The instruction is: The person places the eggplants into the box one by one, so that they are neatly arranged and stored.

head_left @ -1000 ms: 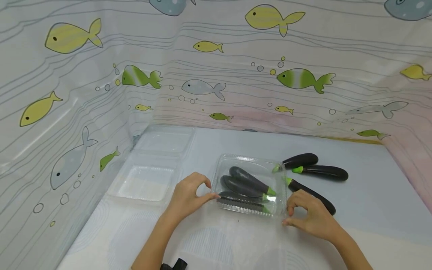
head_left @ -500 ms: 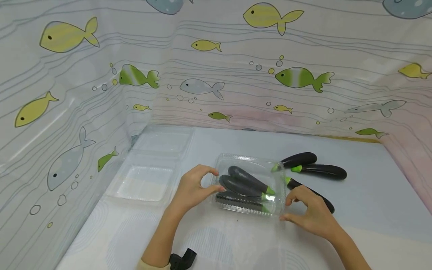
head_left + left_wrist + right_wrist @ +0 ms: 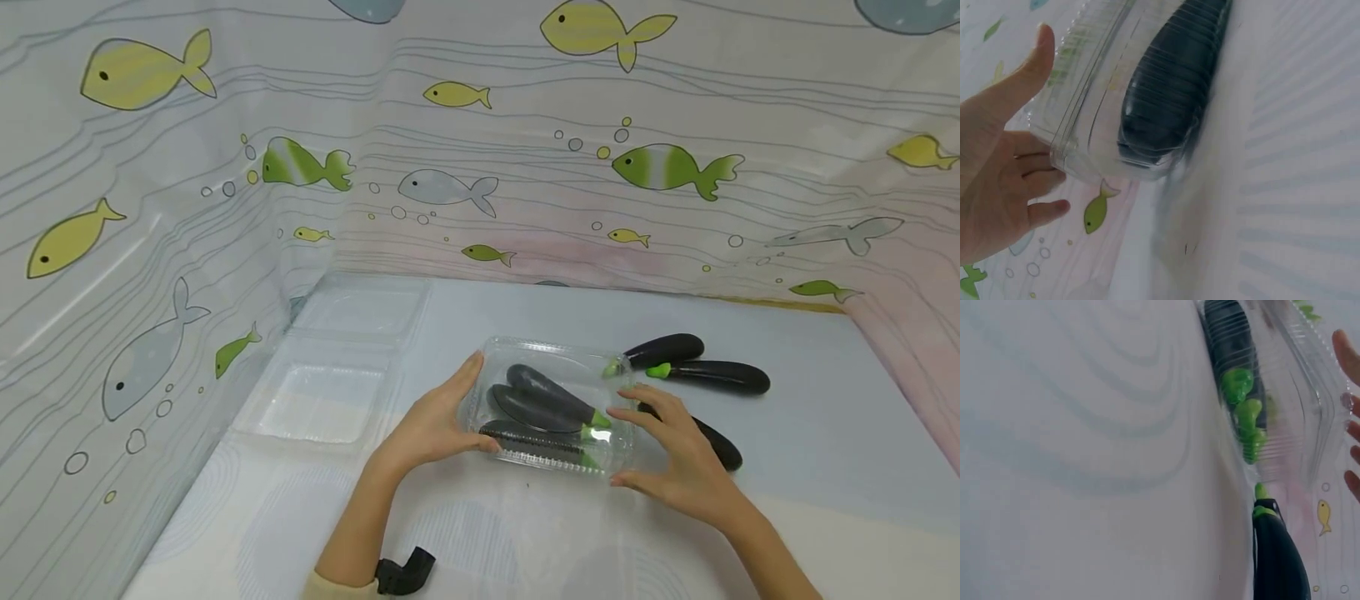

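A clear plastic clamshell box with its lid down holds three dark eggplants with green stems. My left hand spans the box's left end, its fingers at the far corner and the thumb at the front edge. In the left wrist view, the fingers of that hand are extended beside the box rim. At the right end, my right hand has its fingers spread over the lid's edge and its thumb near the front corner. The right wrist view shows only its fingertips by the rim.
Three loose eggplants lie right of the box: one at the back, one in the middle, and one partly behind my right hand. An open clear clamshell lies at left. A fish-printed curtain surrounds the table.
The left fingers have straightened and spread along the box's left end, the thumb moving to the front edge. The right hand has shifted left, its fingers opening onto the lid. The box stays put.
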A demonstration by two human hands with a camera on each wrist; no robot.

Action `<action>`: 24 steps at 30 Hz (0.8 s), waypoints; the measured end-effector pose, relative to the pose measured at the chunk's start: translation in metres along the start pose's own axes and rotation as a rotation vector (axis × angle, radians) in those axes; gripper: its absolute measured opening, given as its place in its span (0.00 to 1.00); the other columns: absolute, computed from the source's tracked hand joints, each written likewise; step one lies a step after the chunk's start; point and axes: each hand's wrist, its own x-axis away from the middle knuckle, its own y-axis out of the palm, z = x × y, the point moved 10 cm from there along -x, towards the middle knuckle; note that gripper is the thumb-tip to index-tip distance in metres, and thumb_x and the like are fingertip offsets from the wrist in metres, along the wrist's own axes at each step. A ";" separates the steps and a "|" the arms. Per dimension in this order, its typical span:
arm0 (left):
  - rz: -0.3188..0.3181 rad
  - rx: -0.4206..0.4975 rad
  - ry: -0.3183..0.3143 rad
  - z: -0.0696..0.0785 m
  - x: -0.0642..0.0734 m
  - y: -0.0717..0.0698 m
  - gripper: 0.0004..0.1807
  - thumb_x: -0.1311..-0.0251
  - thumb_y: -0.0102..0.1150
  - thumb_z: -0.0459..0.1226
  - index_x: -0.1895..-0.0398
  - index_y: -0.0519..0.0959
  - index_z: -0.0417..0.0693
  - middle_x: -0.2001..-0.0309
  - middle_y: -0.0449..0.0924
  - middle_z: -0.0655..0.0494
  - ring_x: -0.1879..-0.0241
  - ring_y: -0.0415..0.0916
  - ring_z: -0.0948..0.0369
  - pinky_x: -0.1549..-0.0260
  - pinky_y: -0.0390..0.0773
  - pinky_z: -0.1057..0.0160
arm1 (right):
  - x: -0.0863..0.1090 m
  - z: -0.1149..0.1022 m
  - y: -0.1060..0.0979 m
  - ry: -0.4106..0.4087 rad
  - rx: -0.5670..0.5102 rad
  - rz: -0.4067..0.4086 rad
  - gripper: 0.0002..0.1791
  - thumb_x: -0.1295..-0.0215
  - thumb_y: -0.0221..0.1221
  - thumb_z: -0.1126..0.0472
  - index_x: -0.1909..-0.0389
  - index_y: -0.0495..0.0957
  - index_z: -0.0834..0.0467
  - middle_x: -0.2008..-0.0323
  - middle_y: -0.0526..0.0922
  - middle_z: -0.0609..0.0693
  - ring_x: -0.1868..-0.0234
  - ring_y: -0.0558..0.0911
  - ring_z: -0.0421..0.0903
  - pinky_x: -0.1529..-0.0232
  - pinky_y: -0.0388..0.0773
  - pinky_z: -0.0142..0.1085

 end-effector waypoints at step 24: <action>0.152 -0.203 -0.161 -0.052 0.046 -0.048 0.67 0.57 0.73 0.58 0.24 0.39 0.41 0.23 0.32 0.49 0.26 0.36 0.46 0.33 0.50 0.43 | -0.008 0.028 0.038 0.358 -0.171 -0.128 0.67 0.58 0.76 0.47 0.24 0.42 0.57 0.25 0.27 0.58 0.29 0.40 0.70 0.42 0.55 0.71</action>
